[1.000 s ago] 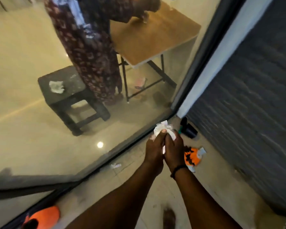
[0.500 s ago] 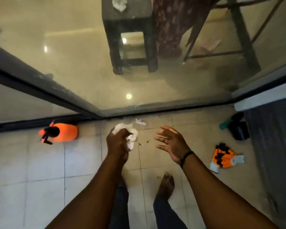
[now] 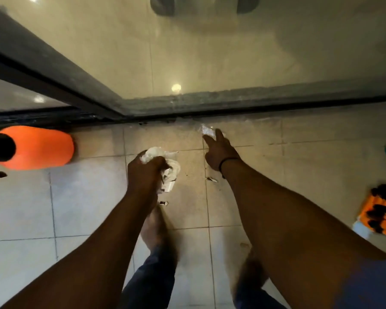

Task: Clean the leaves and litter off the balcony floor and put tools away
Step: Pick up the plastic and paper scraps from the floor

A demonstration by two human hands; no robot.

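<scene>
Reaching forward since a moment ago, the right hand (image 3: 218, 150) now stretches straight fingers to a clear scrap (image 3: 206, 130) lying on the floor (image 3: 87, 197) by the door-track edge. Left hand (image 3: 146, 172) grips a wad (image 3: 165, 161) of litter above the tiles. An orange bottle (image 3: 36, 148) lies at the left edge, gloves (image 3: 381, 215) at the right.

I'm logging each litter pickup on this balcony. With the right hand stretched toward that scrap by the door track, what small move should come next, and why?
Probably close the right hand fingers on the clear scrap and lift it. The fingertips are at its edge, near the door track, and nothing is pinched yet. The left hand already grips a wad of litter to add it to.
</scene>
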